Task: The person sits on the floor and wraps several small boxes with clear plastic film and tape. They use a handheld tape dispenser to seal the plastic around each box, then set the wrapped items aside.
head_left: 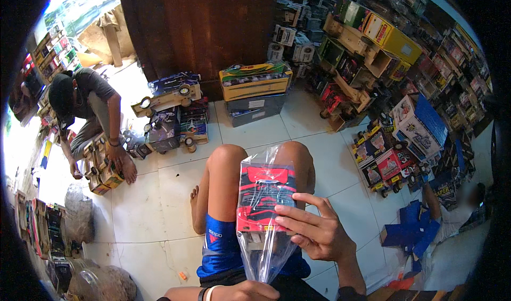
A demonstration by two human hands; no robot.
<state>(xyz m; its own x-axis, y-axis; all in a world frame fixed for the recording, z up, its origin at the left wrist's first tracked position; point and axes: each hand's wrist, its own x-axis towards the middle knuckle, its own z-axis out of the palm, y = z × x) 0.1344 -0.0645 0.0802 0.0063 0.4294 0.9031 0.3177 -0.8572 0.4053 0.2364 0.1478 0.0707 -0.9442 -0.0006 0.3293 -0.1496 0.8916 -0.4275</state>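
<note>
A boxy red-and-black toy truck piece (pixel 266 192) sits inside a clear plastic bag (pixel 264 256) above my lap, between my knees. Its exact kind is hard to make out through the shiny film. My right hand (pixel 319 229) supports it from the right side, fingers laid across its edge over the plastic. Below, the bag narrows into a gathered end, and my left hand (pixel 246 290) is closed around it at the lower edge of the view. Part of the left hand is cut off there.
Toy trucks (pixel 167 128) and a yellow box-shaped truck body (pixel 255 83) stand ahead on the tiled floor (pixel 154 216). A co-worker (pixel 88 101) handles a toy truck at left. Another person's arm (pixel 431 202) reaches over blue pieces (pixel 407 229) at right. Packed shelves (pixel 452 72) line the wall.
</note>
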